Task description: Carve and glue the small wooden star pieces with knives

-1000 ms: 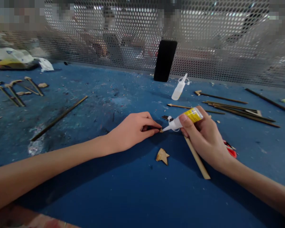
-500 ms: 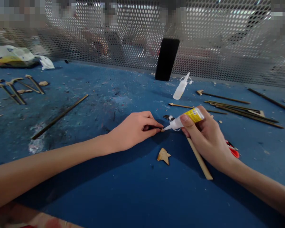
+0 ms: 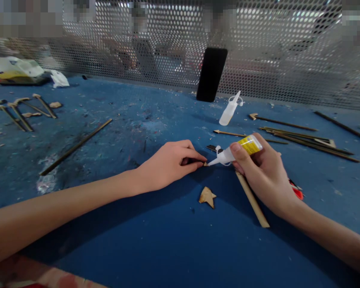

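Observation:
Between its fingertips my left hand (image 3: 175, 164) pinches a small piece of wood (image 3: 205, 164), mostly hidden by the fingers. My right hand (image 3: 263, 172) grips a glue bottle (image 3: 239, 152) with a yellow label, tilted so that its thin nozzle points at the wood piece. The nozzle tip is very close to the piece; whether they touch I cannot tell. A jagged flat scrap of wood (image 3: 207, 197) lies just below my hands. A pale wooden strip (image 3: 253, 202) sticks out from under my right hand.
A second glue bottle (image 3: 229, 110) stands before a propped black phone (image 3: 211, 75) at the mesh screen (image 3: 174, 52). Several dark sticks (image 3: 314, 145) lie at right. One stick (image 3: 78, 146) and several small hammer-shaped pieces (image 3: 44, 106) lie at left. Red-handled scissors (image 3: 296, 190) are partly hidden behind my right wrist.
My right hand has drawn the glue bottle slightly to the right, so its nozzle sits a little farther from the wood piece. My left hand stays in place.

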Demonstrator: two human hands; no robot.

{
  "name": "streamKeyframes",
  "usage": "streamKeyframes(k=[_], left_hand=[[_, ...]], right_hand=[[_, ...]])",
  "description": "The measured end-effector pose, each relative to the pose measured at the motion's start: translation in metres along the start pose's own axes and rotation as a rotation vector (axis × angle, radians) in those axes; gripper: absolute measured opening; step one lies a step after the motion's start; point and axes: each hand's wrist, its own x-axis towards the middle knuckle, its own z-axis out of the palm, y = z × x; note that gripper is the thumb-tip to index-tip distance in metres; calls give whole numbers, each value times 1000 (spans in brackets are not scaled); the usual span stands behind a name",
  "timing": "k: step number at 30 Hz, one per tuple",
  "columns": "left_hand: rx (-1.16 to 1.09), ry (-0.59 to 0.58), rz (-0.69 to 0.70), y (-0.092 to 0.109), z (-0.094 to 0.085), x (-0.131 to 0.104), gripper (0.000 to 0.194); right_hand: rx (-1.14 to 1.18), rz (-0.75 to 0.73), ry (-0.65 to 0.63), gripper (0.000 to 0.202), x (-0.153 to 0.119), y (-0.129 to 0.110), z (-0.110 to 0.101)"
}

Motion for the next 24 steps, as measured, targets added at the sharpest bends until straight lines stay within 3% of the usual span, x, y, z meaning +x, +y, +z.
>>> streamKeyframes(k=[24], left_hand=[[-11, -1, -18, 0, 0, -1, 18]], right_hand=[[165, -26, 69, 38, -1, 2, 1]])
